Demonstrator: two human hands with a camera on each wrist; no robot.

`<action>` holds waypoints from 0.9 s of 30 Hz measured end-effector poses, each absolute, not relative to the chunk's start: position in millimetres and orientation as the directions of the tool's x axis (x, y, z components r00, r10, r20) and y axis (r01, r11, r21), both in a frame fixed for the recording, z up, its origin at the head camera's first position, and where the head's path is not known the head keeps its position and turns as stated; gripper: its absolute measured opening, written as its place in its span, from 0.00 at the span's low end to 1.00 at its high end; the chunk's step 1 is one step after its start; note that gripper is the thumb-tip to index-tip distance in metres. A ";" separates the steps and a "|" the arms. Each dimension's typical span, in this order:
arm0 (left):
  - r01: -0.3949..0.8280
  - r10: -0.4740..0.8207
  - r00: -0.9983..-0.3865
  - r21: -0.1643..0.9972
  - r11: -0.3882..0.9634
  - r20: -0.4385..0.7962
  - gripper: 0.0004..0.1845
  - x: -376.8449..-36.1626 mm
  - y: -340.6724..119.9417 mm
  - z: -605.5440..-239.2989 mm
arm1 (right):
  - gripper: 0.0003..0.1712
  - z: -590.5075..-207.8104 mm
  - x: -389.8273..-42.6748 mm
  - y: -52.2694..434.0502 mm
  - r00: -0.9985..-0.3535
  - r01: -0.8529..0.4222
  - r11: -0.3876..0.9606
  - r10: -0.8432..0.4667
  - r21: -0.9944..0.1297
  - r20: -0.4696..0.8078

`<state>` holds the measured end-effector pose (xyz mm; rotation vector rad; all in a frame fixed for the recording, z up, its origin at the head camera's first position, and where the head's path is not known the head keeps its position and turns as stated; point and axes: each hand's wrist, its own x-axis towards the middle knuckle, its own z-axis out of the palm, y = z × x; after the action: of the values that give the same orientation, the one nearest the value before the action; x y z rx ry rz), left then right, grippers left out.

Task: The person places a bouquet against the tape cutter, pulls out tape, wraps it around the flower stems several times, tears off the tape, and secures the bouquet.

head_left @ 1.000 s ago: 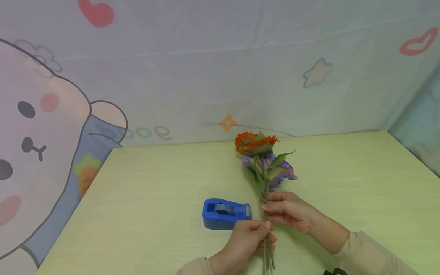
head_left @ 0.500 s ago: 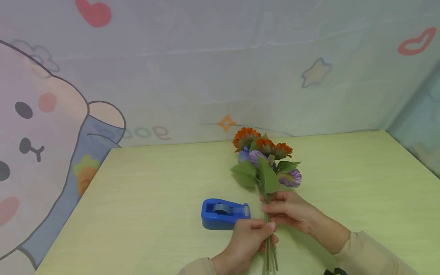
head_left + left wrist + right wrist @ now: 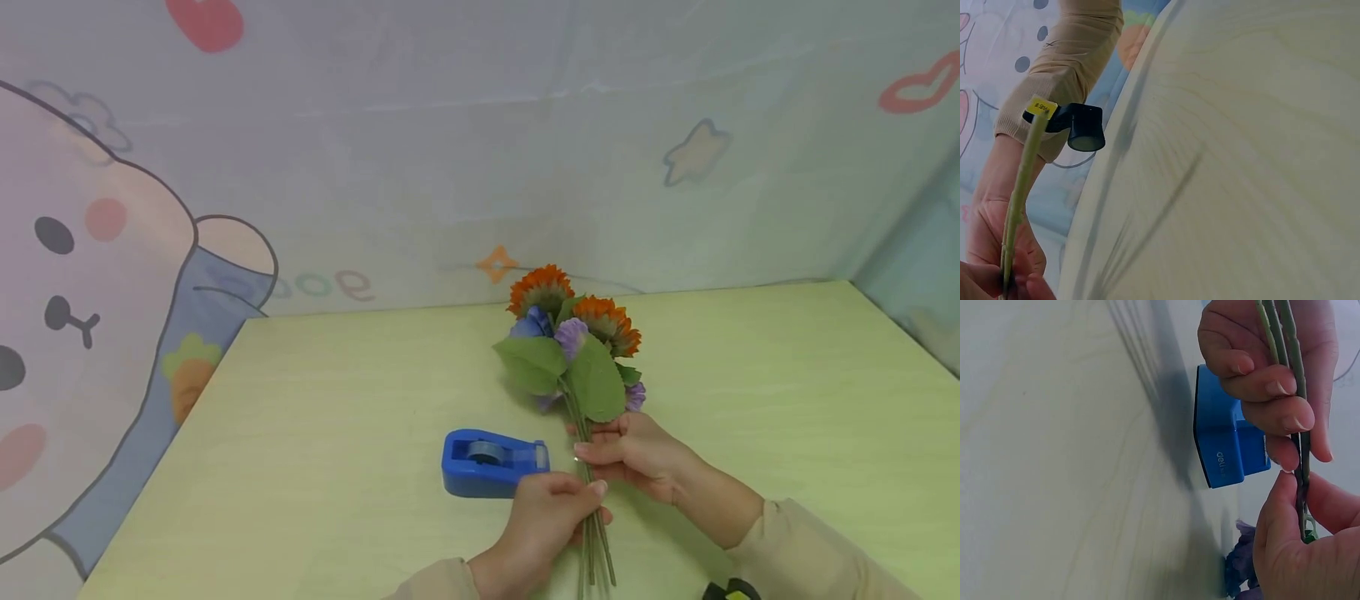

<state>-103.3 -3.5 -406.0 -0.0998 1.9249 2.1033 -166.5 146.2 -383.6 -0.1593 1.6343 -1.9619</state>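
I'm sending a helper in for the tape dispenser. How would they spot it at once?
On the pale green table, look just left of the two hands, left hand and right hand, gripping the flower stems. The tape dispenser lies there: a low, solid blue plastic block, the only blue item lying on the table.

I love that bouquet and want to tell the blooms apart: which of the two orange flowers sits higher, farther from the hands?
The left orange flower; it tops the bunch, farthest from the hands. The other orange flower sits lower, to its right.

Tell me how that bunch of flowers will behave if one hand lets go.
The bunch of flowers looks top-heavy, so it would probably droop. Its thin stems likely flex and may splay, since only the left hand and right hand bind them.
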 end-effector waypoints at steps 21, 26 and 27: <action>-0.432 0.361 -0.865 0.883 -0.183 -0.349 0.16 -107.7 -11.0 -408.3 | 0.16 -387.0 -165.5 146.1 -0.838 0.379 -0.112 -0.463 -0.919 -0.289; -0.454 0.357 -0.857 0.872 -0.184 -0.371 0.15 -107.9 -12.8 -407.9 | 0.20 -387.3 -165.2 146.1 -0.834 0.384 -0.125 -0.472 -0.915 -0.285; -0.458 0.352 -0.856 0.870 -0.181 -0.378 0.15 -107.9 -13.1 -407.5 | 0.21 -387.6 -165.2 146.1 -0.833 0.384 -0.127 -0.475 -0.915 -0.283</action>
<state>-107.9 -13.1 -407.5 -0.1228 1.5755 2.0732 -165.2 146.1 -387.6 -0.1029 1.5911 -2.0036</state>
